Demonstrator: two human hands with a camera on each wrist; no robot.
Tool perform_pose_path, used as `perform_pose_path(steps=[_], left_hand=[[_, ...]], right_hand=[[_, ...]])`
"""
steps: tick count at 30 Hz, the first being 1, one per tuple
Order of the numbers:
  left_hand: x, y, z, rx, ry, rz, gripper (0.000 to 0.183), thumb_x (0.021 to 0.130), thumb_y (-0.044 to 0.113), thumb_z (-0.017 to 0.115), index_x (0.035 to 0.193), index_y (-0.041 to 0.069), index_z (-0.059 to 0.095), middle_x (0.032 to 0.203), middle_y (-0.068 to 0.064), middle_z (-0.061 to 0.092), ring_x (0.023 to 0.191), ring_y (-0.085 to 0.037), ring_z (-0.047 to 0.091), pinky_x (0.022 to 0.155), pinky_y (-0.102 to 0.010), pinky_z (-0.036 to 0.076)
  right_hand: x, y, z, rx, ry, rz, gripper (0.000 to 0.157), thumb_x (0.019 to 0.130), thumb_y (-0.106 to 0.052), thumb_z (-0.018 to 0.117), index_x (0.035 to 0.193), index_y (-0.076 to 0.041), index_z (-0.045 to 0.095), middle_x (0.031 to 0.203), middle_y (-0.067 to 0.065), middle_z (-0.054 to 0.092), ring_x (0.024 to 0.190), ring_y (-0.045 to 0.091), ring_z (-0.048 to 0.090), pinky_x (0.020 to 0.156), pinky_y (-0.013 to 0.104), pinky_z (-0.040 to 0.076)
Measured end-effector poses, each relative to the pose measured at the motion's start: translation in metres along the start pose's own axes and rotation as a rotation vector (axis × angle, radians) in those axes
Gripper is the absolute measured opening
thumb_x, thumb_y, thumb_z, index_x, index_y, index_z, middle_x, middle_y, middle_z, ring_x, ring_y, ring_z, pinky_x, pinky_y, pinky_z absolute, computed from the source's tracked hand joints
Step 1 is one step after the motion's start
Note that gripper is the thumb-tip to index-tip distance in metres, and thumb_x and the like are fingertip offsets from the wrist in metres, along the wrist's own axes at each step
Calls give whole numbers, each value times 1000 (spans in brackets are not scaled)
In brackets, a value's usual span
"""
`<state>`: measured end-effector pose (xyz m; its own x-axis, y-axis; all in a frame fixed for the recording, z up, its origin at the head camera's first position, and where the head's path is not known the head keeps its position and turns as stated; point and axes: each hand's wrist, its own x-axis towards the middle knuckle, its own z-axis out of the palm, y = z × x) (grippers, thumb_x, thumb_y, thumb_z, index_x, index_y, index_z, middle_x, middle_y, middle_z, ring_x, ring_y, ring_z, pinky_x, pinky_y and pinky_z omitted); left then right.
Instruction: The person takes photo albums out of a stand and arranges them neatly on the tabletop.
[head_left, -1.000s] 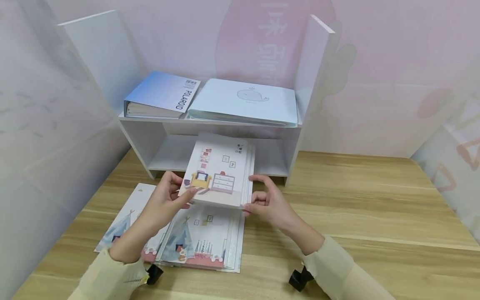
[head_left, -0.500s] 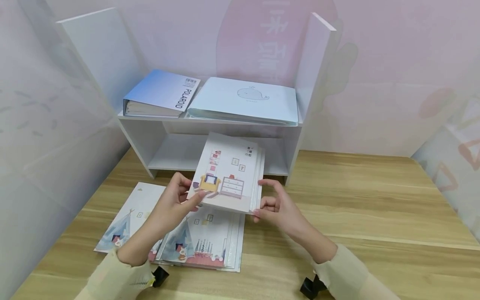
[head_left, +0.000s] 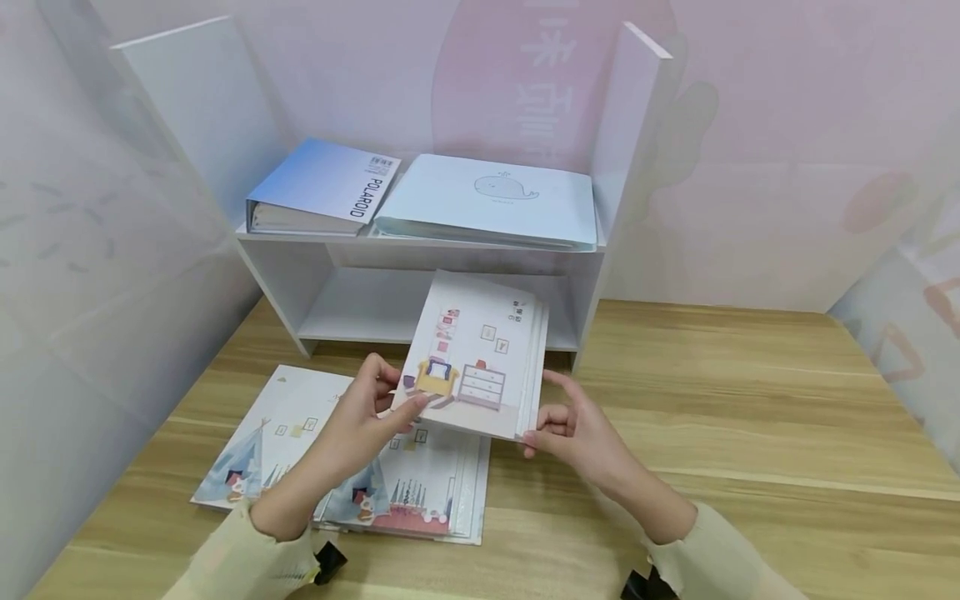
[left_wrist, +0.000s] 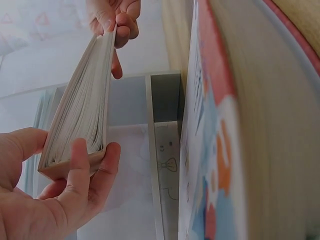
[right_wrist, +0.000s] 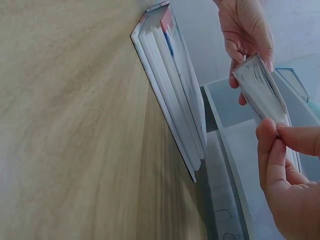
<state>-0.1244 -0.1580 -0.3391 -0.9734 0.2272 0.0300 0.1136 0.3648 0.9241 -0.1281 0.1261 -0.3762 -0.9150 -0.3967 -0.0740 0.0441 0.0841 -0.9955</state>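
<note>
A photo album (head_left: 468, 346) with a white cover, printed with a yellow armchair and a chest of drawers, is held above the table in front of the shelf. My left hand (head_left: 371, 421) grips its near left corner, thumb on the cover and fingers beneath. At the near right corner, my right hand (head_left: 581, 433) pinches the edge between thumb and fingers. In the left wrist view, the album's page block (left_wrist: 85, 100) shows between both hands. Below the held album lie white albums with a blue tent print (head_left: 420, 492), partly hidden by my left forearm.
A white two-tier shelf (head_left: 360, 308) stands at the back of the wooden table (head_left: 750, 417). On its upper board lie a blue POLAROID album (head_left: 322, 183) and a pale blue whale album (head_left: 487, 208). Tall side panels rise at both ends.
Both hands have carried the held album to the right and slightly nearer me, with the same grip. More of the left tent-print album shows. The shelf and its albums stay put.
</note>
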Motion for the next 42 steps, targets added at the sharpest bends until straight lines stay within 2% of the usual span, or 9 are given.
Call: perform_pose_path(steps=[8, 14, 19, 26, 35, 42], left_hand=[[-7, 6, 8, 76, -19, 22, 34, 96, 17, 67, 110, -1, 42, 111, -21, 61, 110, -31, 66, 78, -25, 59], [-13, 8, 15, 92, -44, 10, 35, 95, 18, 69, 109, 0, 42, 116, -20, 59, 117, -35, 64, 86, -30, 58], [-16, 8, 20, 91, -73, 26, 37, 94, 20, 70, 109, 1, 42, 113, -19, 64, 115, -35, 65, 86, -31, 59], [-18, 5, 25, 88, -101, 12, 34, 93, 19, 71, 107, 2, 44, 111, -17, 65, 115, -32, 64, 87, -27, 58], [-20, 1, 29, 33, -203, 6, 35, 92, 21, 72, 102, 1, 45, 105, -14, 70, 106, -24, 67, 85, -22, 56], [-22, -2, 30, 79, -240, 17, 36, 93, 27, 71, 102, 2, 46, 103, -10, 70, 102, -18, 65, 86, -24, 55]], right_hand=[[-11, 0, -9, -36, -44, -2, 78, 89, 9, 65, 150, -1, 17, 88, 15, 69, 73, 17, 68, 77, 31, 60], [-20, 3, -14, -7, -90, -11, 74, 89, 11, 63, 145, 3, 15, 96, 25, 69, 76, 16, 69, 77, 34, 60], [-27, 5, -18, -14, -112, -14, 72, 89, 10, 63, 141, 4, 15, 98, 27, 69, 78, 16, 69, 77, 32, 60], [-33, 8, -22, -31, -134, 14, 70, 89, 8, 64, 139, 6, 16, 97, 23, 69, 77, 17, 69, 77, 33, 60], [-43, 12, -27, -19, -170, 40, 67, 89, 7, 65, 136, 7, 17, 102, 26, 69, 78, 15, 69, 76, 33, 60], [-48, 16, -30, 0, -193, 34, 67, 88, 6, 67, 134, 9, 18, 101, 25, 68, 76, 16, 68, 74, 34, 60]])
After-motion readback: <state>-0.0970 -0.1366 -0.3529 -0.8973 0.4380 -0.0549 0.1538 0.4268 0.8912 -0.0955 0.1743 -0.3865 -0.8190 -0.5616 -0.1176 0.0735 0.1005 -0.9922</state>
